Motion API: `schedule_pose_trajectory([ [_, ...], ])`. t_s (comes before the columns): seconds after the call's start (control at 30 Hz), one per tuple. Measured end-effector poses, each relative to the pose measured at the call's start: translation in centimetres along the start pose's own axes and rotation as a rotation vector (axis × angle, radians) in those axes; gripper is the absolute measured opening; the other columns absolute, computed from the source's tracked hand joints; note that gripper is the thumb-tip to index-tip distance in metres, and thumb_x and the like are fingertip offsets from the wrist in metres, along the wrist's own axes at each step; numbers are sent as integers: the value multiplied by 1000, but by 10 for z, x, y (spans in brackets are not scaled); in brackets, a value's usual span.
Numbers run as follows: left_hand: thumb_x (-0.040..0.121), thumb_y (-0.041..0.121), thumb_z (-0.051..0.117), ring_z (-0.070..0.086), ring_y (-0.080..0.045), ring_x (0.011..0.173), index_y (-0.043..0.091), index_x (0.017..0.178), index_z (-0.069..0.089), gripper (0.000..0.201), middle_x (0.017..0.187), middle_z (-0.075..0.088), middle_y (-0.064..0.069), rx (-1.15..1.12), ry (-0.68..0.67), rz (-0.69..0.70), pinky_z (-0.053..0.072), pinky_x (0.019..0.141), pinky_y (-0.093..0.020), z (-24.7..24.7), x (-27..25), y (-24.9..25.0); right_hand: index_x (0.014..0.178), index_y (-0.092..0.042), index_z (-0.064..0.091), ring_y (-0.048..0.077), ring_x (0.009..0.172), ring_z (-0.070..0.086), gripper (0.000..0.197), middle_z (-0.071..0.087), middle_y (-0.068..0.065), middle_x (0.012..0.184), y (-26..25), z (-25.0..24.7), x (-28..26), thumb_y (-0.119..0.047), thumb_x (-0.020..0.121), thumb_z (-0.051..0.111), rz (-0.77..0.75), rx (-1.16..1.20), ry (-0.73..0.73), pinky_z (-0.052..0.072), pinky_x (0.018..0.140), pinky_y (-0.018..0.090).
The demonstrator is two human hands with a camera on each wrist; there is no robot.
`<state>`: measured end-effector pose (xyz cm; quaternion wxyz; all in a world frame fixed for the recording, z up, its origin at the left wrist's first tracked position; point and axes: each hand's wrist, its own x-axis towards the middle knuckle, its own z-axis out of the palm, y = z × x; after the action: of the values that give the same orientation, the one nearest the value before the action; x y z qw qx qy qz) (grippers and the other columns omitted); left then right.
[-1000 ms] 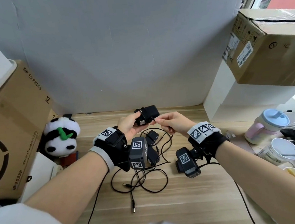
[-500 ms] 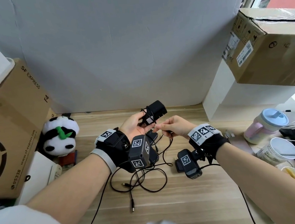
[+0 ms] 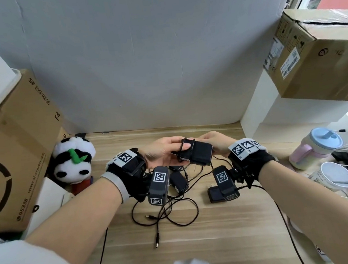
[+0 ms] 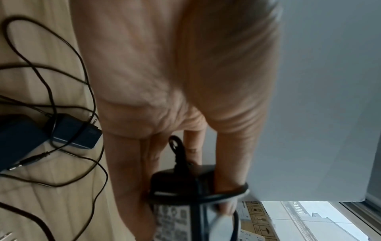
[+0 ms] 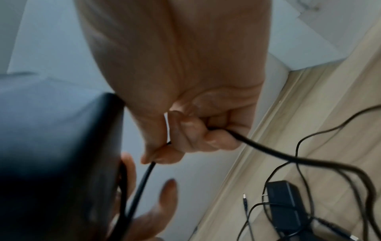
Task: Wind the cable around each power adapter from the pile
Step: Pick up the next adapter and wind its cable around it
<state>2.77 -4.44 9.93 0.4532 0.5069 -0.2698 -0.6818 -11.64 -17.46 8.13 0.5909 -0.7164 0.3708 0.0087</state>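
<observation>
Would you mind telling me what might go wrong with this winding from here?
1. A turn of the cable crosses the thumb of the left hand on the held adapter; later turns could trap it or leave slack.
2. The tail behind the right hand trails into the loose cables on the desk and might snag or drag the other adapters.

adapter (image 3: 198, 154): black
cable (image 5: 268, 149): black
panda (image 3: 73, 161): black-and-white (green leaf on top)
desk (image 3: 219, 233): light wood grain
cup (image 3: 315, 148): pink, blue lid
</observation>
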Motion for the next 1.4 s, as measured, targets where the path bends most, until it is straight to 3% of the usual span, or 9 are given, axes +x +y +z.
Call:
schedule_pose_trajectory([
  [0.1,93,7,50,60,-14,70,14,100,56,11,87,59,-5,46,50,28,54,58,-21,3,1,-1,79,-11,62,10,54,46,32,52,-1,60,-8,-1,-4,-38,93,53,-29,65,14,41,57,20],
  [0.27,96,15,48,53,-12,70,13,98,54,7,82,55,-4,52,257,108,50,54,-19,1,10,-5,74,-13,50,7,43,31,29,32,-3,54,-17,-2,-11,-22,99,42,-86,128,69,25,45,18],
  [0.4,96,21,49,52,-11,70,11,99,53,11,81,54,-3,102,504,178,49,49,-17,-1,20,-9,72,-13,43,5,38,28,30,31,-4,50,-20,3,-15,-17,101,36,-176,149,64,20,39,15],
  [0.6,91,24,56,59,-23,82,7,101,52,20,95,58,-12,-69,643,182,57,69,-33,-7,28,-13,75,-12,49,8,42,35,28,38,1,54,-16,18,-17,-13,100,38,-297,71,31,31,43,17],
  [0.87,89,14,57,62,-27,85,-3,95,55,18,94,59,-18,-397,752,244,59,55,-32,-7,29,-13,85,-12,69,8,54,51,27,55,-3,58,3,32,-19,-15,98,45,-298,-36,-63,49,61,16],
  [1.03,93,15,54,61,-23,77,4,84,53,14,84,59,-14,-543,737,234,58,60,-34,-1,25,-11,86,-11,71,7,54,54,27,60,-4,58,15,36,-13,-18,97,48,-232,-46,-81,48,59,15],
  [1.13,93,18,56,64,-21,73,6,85,56,14,81,63,-12,-546,623,187,60,59,-32,2,20,-11,80,-14,69,8,52,51,28,57,-2,57,18,35,-11,-23,97,49,-193,-45,-93,46,58,14],
  [1.23,90,23,60,67,-13,60,8,87,62,15,68,68,-5,-425,441,119,56,52,-22,3,13,-10,68,-14,64,8,48,47,31,52,-3,52,20,30,-9,-30,93,54,-127,-70,-108,45,56,15],
  [1.4,91,17,57,65,-8,60,10,88,64,10,68,66,0,-129,258,73,54,54,-21,0,3,-5,61,-16,50,12,52,42,35,48,-9,49,22,8,-2,-29,94,53,2,-24,-4,41,62,23],
])
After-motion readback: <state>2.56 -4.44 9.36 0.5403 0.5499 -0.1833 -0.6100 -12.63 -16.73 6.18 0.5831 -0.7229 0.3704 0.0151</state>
